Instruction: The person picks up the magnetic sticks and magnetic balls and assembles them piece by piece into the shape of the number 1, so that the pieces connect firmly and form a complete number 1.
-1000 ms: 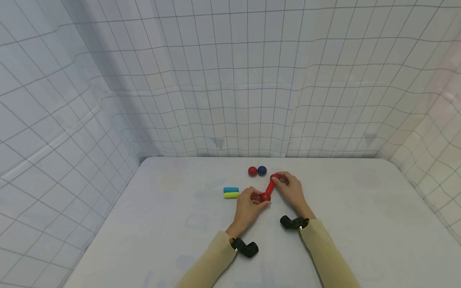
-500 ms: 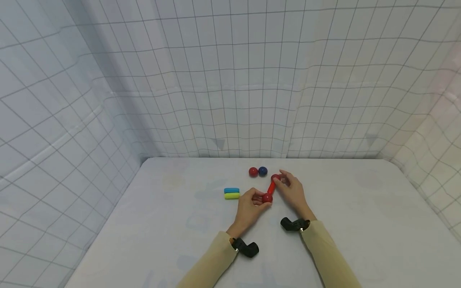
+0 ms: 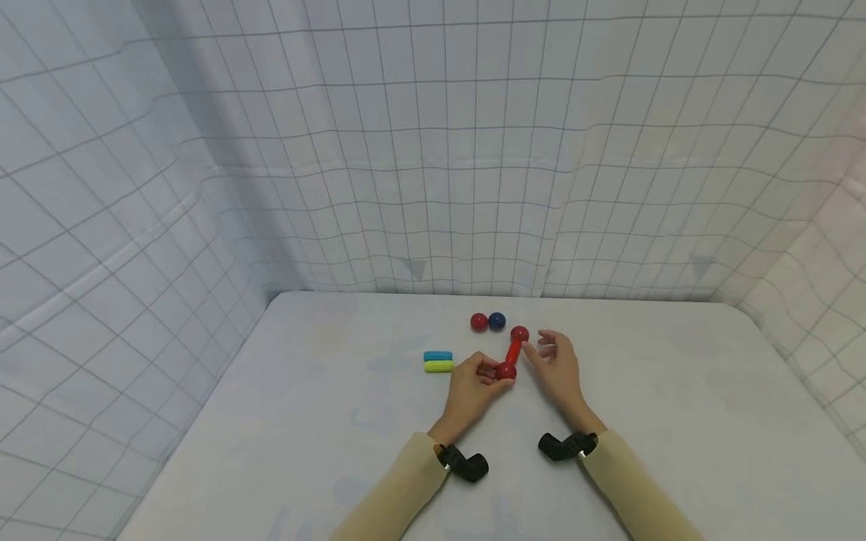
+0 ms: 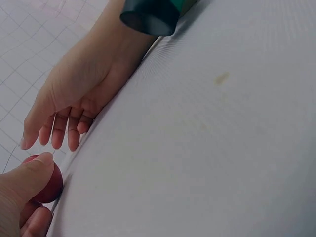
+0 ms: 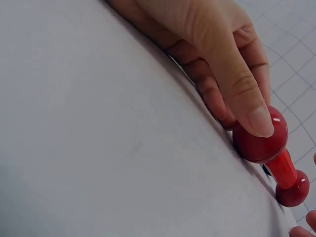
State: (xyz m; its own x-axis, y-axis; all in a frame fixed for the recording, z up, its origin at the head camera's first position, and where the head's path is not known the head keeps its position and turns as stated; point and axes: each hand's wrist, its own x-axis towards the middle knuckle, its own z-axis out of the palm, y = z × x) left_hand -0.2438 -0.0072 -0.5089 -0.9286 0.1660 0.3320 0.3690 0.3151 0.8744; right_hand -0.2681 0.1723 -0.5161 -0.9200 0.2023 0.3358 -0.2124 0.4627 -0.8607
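Note:
My left hand (image 3: 473, 389) pinches the near red ball (image 3: 506, 371) between thumb and fingers. A short red rod (image 3: 513, 352) joins that ball to a second red ball (image 3: 519, 333) farther back, making a dumbbell shape that slants away over the white table. In the right wrist view my left thumb presses on the nearer ball (image 5: 261, 136), with the ridged rod (image 5: 283, 169) and far ball (image 5: 293, 188) beyond. Just right of the far ball, my right hand (image 3: 558, 372) holds nothing, its fingers loosely bent and apart from the piece.
Behind the piece, a loose red ball (image 3: 479, 322) and a dark blue ball (image 3: 497, 321) sit side by side. Left of my left hand lie a blue rod (image 3: 437, 355) and a yellow-green rod (image 3: 438, 367). A gridded white curtain (image 3: 433, 188) rises behind the table (image 3: 325, 421).
My right hand has let go of the far red ball and drawn back slightly to the right. My left hand keeps its pinch on the near ball.

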